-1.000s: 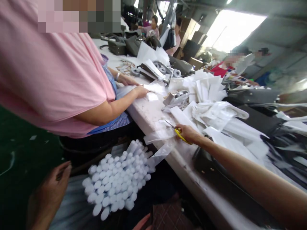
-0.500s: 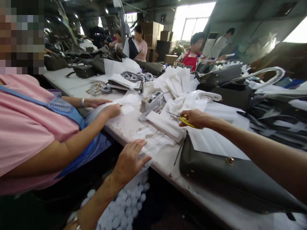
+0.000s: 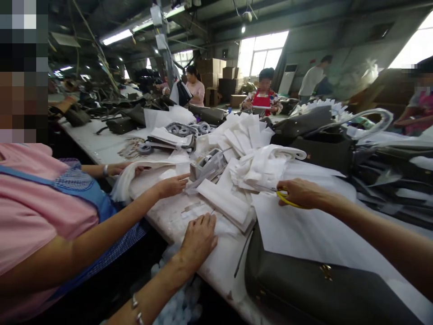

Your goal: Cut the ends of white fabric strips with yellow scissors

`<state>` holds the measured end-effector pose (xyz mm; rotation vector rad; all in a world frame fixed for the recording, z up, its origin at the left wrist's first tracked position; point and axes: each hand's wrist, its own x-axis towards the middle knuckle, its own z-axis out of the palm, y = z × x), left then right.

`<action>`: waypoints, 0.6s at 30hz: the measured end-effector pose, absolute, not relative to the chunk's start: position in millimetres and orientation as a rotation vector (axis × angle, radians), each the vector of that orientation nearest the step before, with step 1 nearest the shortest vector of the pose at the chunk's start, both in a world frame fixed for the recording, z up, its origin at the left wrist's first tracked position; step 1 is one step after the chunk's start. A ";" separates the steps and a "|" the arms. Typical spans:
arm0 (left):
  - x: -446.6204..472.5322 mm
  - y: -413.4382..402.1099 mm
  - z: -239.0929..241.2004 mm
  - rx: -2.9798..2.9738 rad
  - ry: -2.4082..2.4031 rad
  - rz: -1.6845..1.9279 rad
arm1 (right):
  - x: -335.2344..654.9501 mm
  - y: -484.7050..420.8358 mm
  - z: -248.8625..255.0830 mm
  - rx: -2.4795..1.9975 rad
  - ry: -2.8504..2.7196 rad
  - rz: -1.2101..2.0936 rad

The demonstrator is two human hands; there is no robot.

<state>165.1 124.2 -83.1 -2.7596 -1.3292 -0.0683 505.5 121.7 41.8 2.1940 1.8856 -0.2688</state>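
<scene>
My right hand (image 3: 299,193) is closed around scissors (image 3: 286,199) with yellow handles, their blades pointing left over white paper. Under it, a white sheet (image 3: 294,230) lies across a dark olive handbag (image 3: 304,289) with gold-coloured fittings. Lower and to the left, my left hand (image 3: 199,237) reaches palm down, fingers stretched, at a thin translucent white sheet (image 3: 225,225) on the table. It appears to hold nothing, though its fingertips are partly hidden. Close beyond it lie a folded white foam strip (image 3: 225,201) and a grey tape dispenser (image 3: 204,166).
A co-worker in a pink top (image 3: 37,189) stands at left, one hand (image 3: 171,186) reaching toward the dispenser. A heap of white paper (image 3: 248,133) covers the table's middle. Dark bags (image 3: 314,144) are piled at right. White balls (image 3: 179,302) sit below the table edge (image 3: 216,280).
My left hand has moved over the table from its edge. My right hand with the scissors has shifted right and nearer. The co-worker's hand now reaches toward the dispenser. The view has tilted up.
</scene>
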 end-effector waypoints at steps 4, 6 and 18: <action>169.6 128.0 -81.5 -2.681 -1.254 0.063 | 531.9 117.7 29.0 2.233 1.950 -0.400; 170.9 130.9 -79.1 -2.651 -1.224 0.119 | 541.5 113.9 27.1 2.255 1.988 -0.461; 170.8 142.8 -79.7 -2.591 -1.152 0.143 | 472.8 94.3 46.0 2.118 2.207 -0.530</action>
